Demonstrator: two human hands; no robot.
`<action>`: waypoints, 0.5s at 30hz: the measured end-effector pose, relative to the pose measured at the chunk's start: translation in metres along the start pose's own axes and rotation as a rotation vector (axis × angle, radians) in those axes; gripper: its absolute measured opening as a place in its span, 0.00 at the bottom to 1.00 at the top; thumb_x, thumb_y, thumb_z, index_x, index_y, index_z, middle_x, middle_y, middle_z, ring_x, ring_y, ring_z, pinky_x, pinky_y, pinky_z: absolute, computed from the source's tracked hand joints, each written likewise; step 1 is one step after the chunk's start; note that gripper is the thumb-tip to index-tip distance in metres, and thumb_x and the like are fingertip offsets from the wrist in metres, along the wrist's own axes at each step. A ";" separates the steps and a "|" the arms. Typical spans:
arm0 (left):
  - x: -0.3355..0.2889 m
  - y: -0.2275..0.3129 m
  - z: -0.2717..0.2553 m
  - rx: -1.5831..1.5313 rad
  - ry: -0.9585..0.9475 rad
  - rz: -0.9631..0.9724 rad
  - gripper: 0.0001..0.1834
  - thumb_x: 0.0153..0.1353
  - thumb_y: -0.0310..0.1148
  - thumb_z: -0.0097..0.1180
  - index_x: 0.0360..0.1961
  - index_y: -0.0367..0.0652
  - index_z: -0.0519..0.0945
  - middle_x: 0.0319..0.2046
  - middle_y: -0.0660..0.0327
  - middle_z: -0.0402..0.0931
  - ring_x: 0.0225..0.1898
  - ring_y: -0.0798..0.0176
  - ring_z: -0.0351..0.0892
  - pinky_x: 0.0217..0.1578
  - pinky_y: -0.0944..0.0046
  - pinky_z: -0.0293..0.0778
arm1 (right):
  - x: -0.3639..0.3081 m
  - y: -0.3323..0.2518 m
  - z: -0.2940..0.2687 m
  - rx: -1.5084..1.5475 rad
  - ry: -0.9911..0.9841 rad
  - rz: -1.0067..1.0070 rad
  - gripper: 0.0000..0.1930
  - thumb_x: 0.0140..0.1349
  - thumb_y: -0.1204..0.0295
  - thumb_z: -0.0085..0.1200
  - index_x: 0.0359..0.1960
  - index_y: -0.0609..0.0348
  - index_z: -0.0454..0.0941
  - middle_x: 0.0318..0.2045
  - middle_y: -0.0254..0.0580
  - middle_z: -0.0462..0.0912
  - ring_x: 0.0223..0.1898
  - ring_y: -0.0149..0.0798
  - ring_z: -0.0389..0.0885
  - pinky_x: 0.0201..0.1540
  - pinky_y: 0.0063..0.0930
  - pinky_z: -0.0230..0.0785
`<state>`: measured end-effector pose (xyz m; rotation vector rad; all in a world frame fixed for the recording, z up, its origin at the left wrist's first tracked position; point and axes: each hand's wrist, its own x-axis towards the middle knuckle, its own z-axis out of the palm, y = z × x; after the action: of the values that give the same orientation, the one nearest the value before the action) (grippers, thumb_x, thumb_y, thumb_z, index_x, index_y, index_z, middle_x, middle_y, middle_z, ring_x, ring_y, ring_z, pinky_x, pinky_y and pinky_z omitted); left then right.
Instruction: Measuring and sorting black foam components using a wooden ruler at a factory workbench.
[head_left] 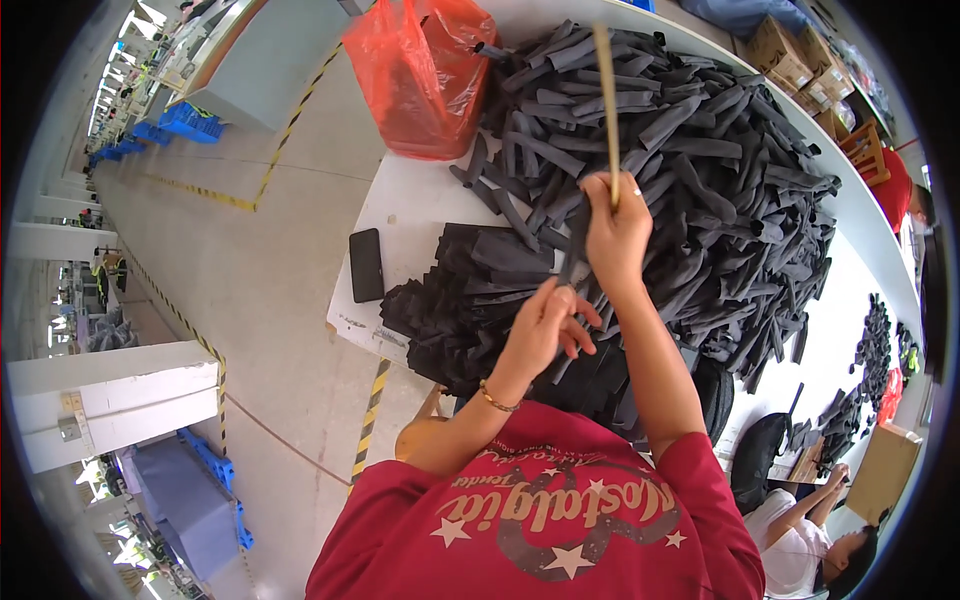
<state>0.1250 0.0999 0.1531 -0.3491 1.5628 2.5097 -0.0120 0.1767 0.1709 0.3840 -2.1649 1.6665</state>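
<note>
My right hand [617, 238] is closed round a thin, pale wooden-looking stick [606, 100] that points away from me over the heap and is slightly blurred. A dark grey fabric tube [577, 245] stretches between my two hands. My left hand [548, 325] pinches its near end with thumb and forefinger, the other fingers loosely spread. Whether the stick runs inside the tube is hidden by my right hand. Beyond my hands lies a big heap of dark grey fabric tubes [690, 160]. Left of my left hand, flat dark fabric pieces [450, 310] lie in a layered stack.
An orange-red plastic bag [415, 90] stands at the white table's [395, 200] far left corner. A black phone [366, 265] lies near the left edge. A black bag [762, 450] sits at the right, near another person [800, 535]. Cardboard boxes [785, 55] stand beyond the raised table rim.
</note>
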 end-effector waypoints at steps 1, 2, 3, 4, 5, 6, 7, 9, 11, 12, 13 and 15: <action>0.004 0.007 -0.003 0.001 0.000 -0.005 0.18 0.73 0.45 0.37 0.36 0.39 0.66 0.32 0.52 0.79 0.21 0.66 0.81 0.16 0.75 0.69 | 0.009 0.001 0.009 -0.022 0.011 -0.070 0.04 0.61 0.79 0.54 0.30 0.67 0.74 0.24 0.47 0.71 0.23 0.43 0.68 0.29 0.30 0.62; 0.008 0.013 -0.006 0.026 -0.004 -0.013 0.18 0.72 0.44 0.37 0.35 0.39 0.67 0.30 0.52 0.79 0.20 0.66 0.80 0.16 0.75 0.68 | 0.020 0.001 0.015 -0.016 0.031 -0.089 0.03 0.60 0.79 0.55 0.30 0.66 0.74 0.25 0.49 0.72 0.24 0.47 0.70 0.29 0.30 0.63; 0.011 0.017 -0.009 0.053 -0.010 -0.022 0.17 0.72 0.43 0.38 0.33 0.40 0.67 0.28 0.53 0.79 0.20 0.66 0.80 0.16 0.76 0.68 | 0.033 0.011 0.020 -0.024 0.102 -0.103 0.03 0.61 0.79 0.55 0.30 0.65 0.75 0.26 0.49 0.75 0.25 0.42 0.74 0.30 0.28 0.65; 0.012 0.003 -0.020 0.033 -0.046 -0.019 0.16 0.70 0.39 0.41 0.29 0.39 0.70 0.24 0.57 0.79 0.19 0.68 0.79 0.15 0.76 0.66 | 0.056 0.022 0.021 0.028 0.224 -0.035 0.06 0.63 0.76 0.53 0.30 0.66 0.75 0.25 0.46 0.78 0.26 0.34 0.74 0.31 0.26 0.67; 0.014 -0.004 -0.028 0.033 -0.044 -0.026 0.16 0.70 0.39 0.41 0.29 0.39 0.70 0.24 0.57 0.79 0.19 0.68 0.79 0.15 0.76 0.66 | 0.085 0.031 0.013 0.047 0.243 0.183 0.10 0.66 0.72 0.52 0.31 0.68 0.76 0.23 0.40 0.77 0.26 0.28 0.71 0.32 0.25 0.66; 0.018 -0.008 -0.032 0.200 -0.058 -0.034 0.14 0.69 0.36 0.42 0.28 0.39 0.72 0.23 0.57 0.79 0.19 0.68 0.78 0.16 0.74 0.67 | 0.111 0.040 0.002 0.116 0.303 0.172 0.13 0.67 0.67 0.52 0.33 0.68 0.78 0.22 0.36 0.75 0.26 0.27 0.68 0.32 0.24 0.65; 0.022 -0.015 -0.038 0.365 -0.068 -0.043 0.13 0.67 0.34 0.44 0.27 0.39 0.74 0.23 0.57 0.79 0.19 0.68 0.78 0.18 0.72 0.68 | 0.128 0.043 -0.007 0.061 0.263 0.110 0.15 0.66 0.63 0.54 0.39 0.68 0.78 0.22 0.33 0.75 0.26 0.26 0.67 0.32 0.23 0.64; 0.058 -0.013 -0.053 0.938 0.072 0.355 0.05 0.59 0.30 0.54 0.34 0.42 0.79 0.29 0.58 0.77 0.30 0.57 0.78 0.32 0.62 0.73 | 0.137 0.049 -0.015 0.050 0.201 0.142 0.18 0.64 0.61 0.57 0.44 0.67 0.76 0.23 0.32 0.74 0.25 0.25 0.66 0.31 0.22 0.63; 0.100 -0.024 -0.083 1.373 -0.020 0.533 0.12 0.51 0.31 0.63 0.39 0.46 0.81 0.38 0.61 0.75 0.44 0.53 0.71 0.44 0.58 0.71 | 0.117 0.054 -0.025 0.068 0.108 0.179 0.21 0.62 0.60 0.60 0.48 0.65 0.73 0.23 0.31 0.73 0.25 0.24 0.68 0.30 0.19 0.63; 0.118 -0.038 -0.098 1.529 -0.069 0.499 0.10 0.48 0.33 0.65 0.35 0.48 0.82 0.36 0.63 0.76 0.45 0.55 0.71 0.46 0.57 0.69 | 0.099 0.067 -0.029 0.131 0.052 0.206 0.21 0.62 0.59 0.60 0.47 0.64 0.73 0.23 0.31 0.73 0.26 0.24 0.69 0.30 0.18 0.64; 0.129 -0.048 -0.110 1.524 -0.071 0.502 0.10 0.48 0.33 0.65 0.35 0.48 0.82 0.36 0.63 0.76 0.45 0.55 0.71 0.46 0.57 0.69 | 0.076 0.074 -0.038 0.078 -0.031 0.252 0.20 0.63 0.60 0.58 0.47 0.64 0.73 0.24 0.31 0.73 0.26 0.23 0.69 0.30 0.19 0.64; 0.142 -0.063 -0.133 1.788 -0.289 0.311 0.04 0.44 0.33 0.65 0.24 0.50 0.83 0.33 0.66 0.76 0.46 0.55 0.71 0.45 0.54 0.67 | 0.027 0.080 -0.059 0.054 -0.209 0.307 0.13 0.69 0.67 0.49 0.48 0.65 0.73 0.23 0.30 0.72 0.26 0.22 0.69 0.30 0.19 0.63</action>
<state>0.0202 0.0104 0.0028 0.4991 2.8872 0.3877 -0.0634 0.2551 0.1276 0.2598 -2.4362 1.9259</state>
